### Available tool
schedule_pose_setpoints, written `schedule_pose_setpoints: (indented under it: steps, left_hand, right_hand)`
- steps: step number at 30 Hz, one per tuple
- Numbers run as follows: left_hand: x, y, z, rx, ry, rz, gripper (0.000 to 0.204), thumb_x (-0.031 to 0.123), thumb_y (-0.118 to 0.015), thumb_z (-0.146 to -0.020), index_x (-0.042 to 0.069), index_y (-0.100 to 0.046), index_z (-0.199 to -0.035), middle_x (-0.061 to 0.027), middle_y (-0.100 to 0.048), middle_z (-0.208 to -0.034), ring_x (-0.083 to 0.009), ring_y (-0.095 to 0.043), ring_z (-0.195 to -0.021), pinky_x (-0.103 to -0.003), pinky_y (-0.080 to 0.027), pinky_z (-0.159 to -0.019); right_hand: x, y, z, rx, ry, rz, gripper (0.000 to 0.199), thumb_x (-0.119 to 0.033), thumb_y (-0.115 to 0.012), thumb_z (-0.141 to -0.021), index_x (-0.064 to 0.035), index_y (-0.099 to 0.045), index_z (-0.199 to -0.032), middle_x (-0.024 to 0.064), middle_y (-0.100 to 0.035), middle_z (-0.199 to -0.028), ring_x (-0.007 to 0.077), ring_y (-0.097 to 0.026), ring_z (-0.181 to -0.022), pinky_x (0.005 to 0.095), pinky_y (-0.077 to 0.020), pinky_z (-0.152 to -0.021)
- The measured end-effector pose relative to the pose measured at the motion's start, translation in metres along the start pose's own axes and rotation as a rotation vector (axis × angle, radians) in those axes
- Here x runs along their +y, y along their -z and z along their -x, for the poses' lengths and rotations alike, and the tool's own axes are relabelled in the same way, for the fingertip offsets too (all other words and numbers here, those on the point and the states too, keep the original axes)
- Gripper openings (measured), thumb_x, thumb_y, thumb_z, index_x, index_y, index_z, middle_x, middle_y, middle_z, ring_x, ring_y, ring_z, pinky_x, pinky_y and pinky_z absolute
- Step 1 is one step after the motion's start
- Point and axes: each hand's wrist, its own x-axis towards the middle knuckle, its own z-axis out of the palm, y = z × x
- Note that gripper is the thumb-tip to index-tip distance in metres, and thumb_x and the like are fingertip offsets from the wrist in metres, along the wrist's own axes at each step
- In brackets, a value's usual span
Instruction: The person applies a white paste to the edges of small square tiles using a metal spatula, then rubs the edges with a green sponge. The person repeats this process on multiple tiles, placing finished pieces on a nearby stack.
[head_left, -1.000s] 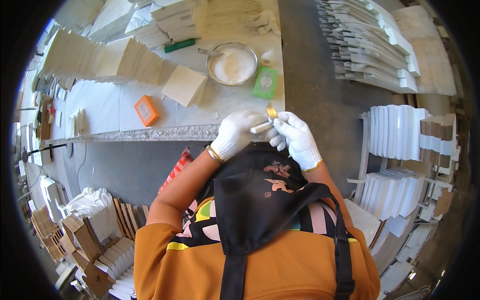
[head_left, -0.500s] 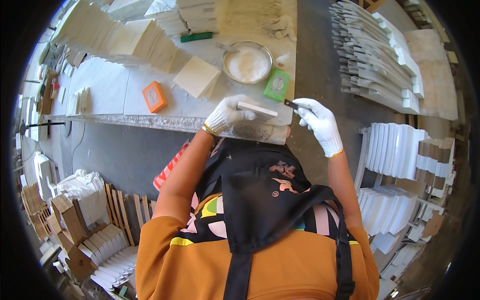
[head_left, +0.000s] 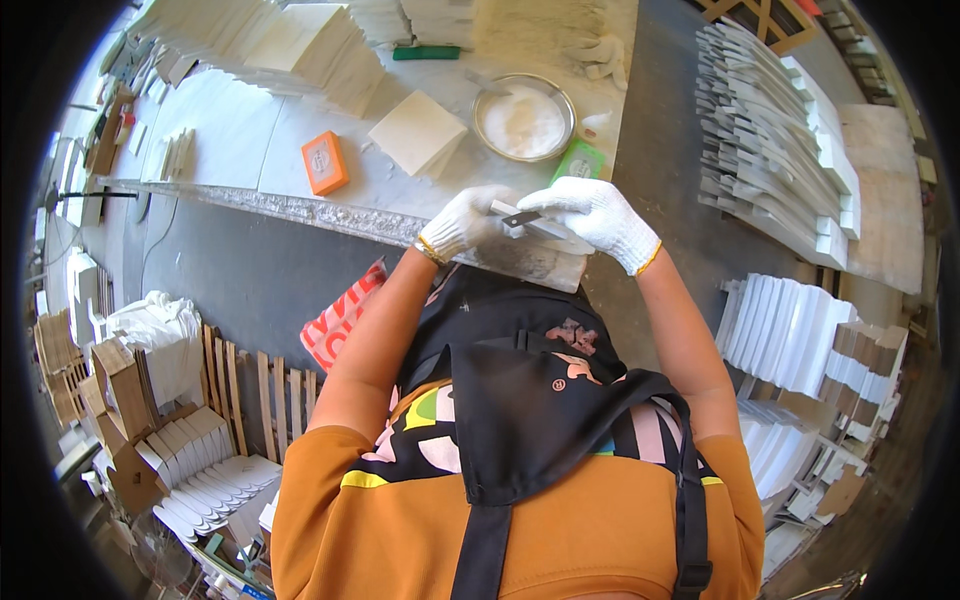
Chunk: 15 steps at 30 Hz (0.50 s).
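Note:
Both my hands wear white gloves and meet over the front edge of the white work table (head_left: 250, 130). My left hand (head_left: 462, 222) pinches one end of a thin pale strip (head_left: 552, 230) that runs to the right under my other hand. My right hand (head_left: 600, 212) grips a small dark blade-like tool (head_left: 521, 216) whose tip rests against the strip near my left fingers. My forearms come up from my orange shirt and black apron.
On the table lie a metal bowl of white powder (head_left: 523, 120), a small green box (head_left: 580, 160), an orange block (head_left: 325, 162) and a stack of white squares (head_left: 418, 132). White panels (head_left: 770, 120) are stacked at right, more (head_left: 785, 330) below them; wooden pieces (head_left: 130, 390) stand at left.
Half a second ago my hands were apart, the right holding the dark tool out to the right. Now they have come together again, with the tool on the strip.

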Motion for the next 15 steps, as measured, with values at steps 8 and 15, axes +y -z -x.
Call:
schedule_pose_setpoints:
  steps: [8,15]
  left_hand:
    - [-0.001,-0.005,0.003,-0.019,-0.034,0.353,0.024,-0.006,-0.069,-0.079,0.003,-0.072,-0.101,-0.0027,-0.068,-0.088,-0.0101,-0.062,-0.08,-0.025,-0.051,-0.073]
    - [0.003,-0.006,0.001,0.001,-0.023,0.372,0.024,-0.008,-0.066,-0.08,0.001,-0.071,-0.102,-0.0029,-0.068,-0.088,-0.0109,-0.062,-0.079,-0.026,-0.052,-0.073]
  right_hand:
    - [0.005,0.01,0.029,-0.012,-0.055,0.038,0.052,0.011,-0.049,-0.073,-0.0133,-0.075,-0.112,0.0089,-0.071,-0.094,0.0215,-0.069,-0.085,0.0325,-0.0544,-0.082]
    - [0.011,0.002,0.033,0.145,0.013,0.036,0.03,-0.003,-0.059,-0.091,-0.0123,-0.073,-0.116,0.0053,-0.066,-0.087,0.0118,-0.063,-0.06,0.0264,-0.0532,-0.061]
